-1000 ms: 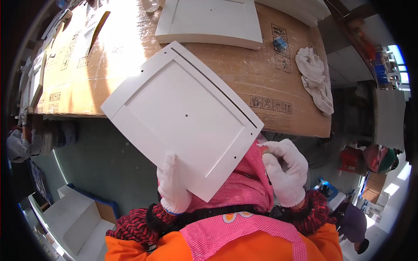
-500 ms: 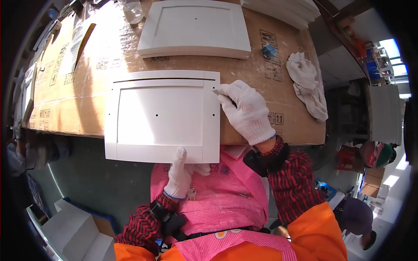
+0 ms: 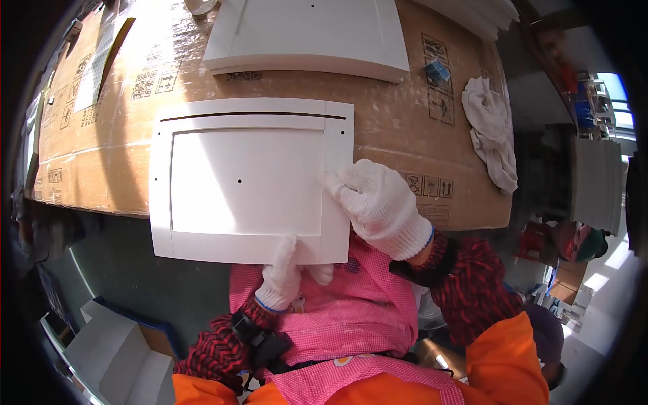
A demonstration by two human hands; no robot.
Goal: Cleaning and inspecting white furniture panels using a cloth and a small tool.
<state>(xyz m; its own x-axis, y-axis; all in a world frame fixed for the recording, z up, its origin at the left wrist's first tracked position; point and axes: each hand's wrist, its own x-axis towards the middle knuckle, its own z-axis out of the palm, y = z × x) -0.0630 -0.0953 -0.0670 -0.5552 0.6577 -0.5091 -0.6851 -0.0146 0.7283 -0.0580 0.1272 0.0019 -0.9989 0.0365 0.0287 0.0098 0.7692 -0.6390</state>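
A white drawer-front-like panel [image 3: 246, 212] with a recessed centre, a dark slot along its far side and several small dark holes lies partly on the cardboard, its near edge overhanging. My left hand [image 3: 282, 278], in a white knitted glove, pinches that near edge, one finger on the face and others beneath. At the right border my gloved right hand [image 3: 381, 206] is closed, its fingertips against the face over the right part of the frame. Whatever lies within those fingers is hidden.
Cardboard [image 3: 398, 145] covers the table. More white panels [image 3: 310, 40] are stacked at the far side. A crumpled white cloth [image 3: 489, 128] and a small blue object [image 3: 437, 72] lie to the right. White boards [image 3: 111, 341] stand low at the left.
My right hand has slid nearer along the panel's right border, away from the far corner; the small greyish tip at its fingers no longer shows. My left hand keeps its hold.
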